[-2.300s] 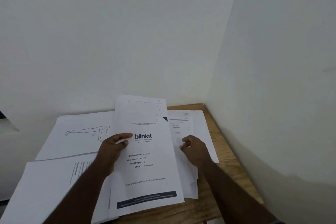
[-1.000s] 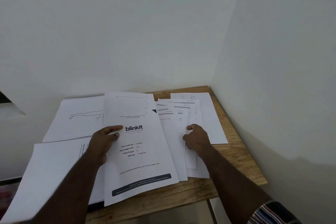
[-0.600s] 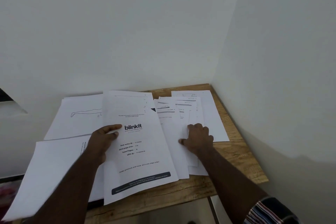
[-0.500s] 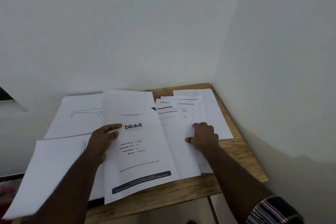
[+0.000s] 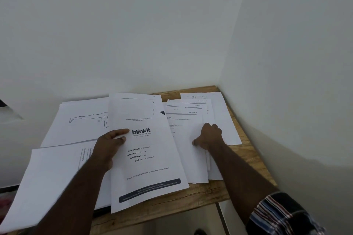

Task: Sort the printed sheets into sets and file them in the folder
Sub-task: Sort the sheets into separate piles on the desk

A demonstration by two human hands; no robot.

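Observation:
White printed sheets cover a small wooden table [image 5: 193, 194]. My left hand [image 5: 109, 146] grips the "blinkit" cover sheet [image 5: 147, 160] at its left edge, thumb on top, with more sheets fanned out behind it. My right hand [image 5: 209, 136] rests with bent fingers on a fanned pile of text sheets [image 5: 188, 120] to the right; its fingertips press on the paper. A dark edge [image 5: 102, 209] shows under the sheets at the front left; I cannot tell whether it is the folder.
A sheet with a push-up line drawing [image 5: 86, 123] lies at the back left. A sideways text sheet [image 5: 53, 177] overhangs the front left edge. One more sheet [image 5: 224, 118] lies at the far right. White walls close the table in behind and on the right.
My right hand went from pinching the fanned sheets to pressing on them and slid them to the right, spreading them. My left hand kept its hold on the blinkit sheet.

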